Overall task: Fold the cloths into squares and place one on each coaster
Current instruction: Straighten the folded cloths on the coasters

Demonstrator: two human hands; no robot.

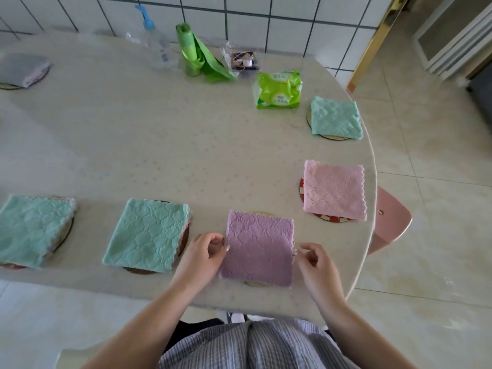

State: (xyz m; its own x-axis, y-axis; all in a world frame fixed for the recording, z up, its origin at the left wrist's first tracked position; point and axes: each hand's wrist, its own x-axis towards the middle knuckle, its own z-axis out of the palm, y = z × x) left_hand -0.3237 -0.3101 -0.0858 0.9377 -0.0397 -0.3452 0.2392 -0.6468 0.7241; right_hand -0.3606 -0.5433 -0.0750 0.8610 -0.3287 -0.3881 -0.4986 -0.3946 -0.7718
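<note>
Head view: purple cloth, folded square, lies on coaster at counter near edge. Left hand and right hand pinch opposite side edges. Soft, light, limp terry; best held at edges or corners.

Nearest cloth: purple, diamond-quilted. Right cloth: pink, over a red-and-white coaster. Three cloths were mint green. Far-left cloth: grey. Tablecloth: cream, faint pink specks.

Folded cloths hide most of each coaster, and the far-left grey cloth is blurred.
</note>
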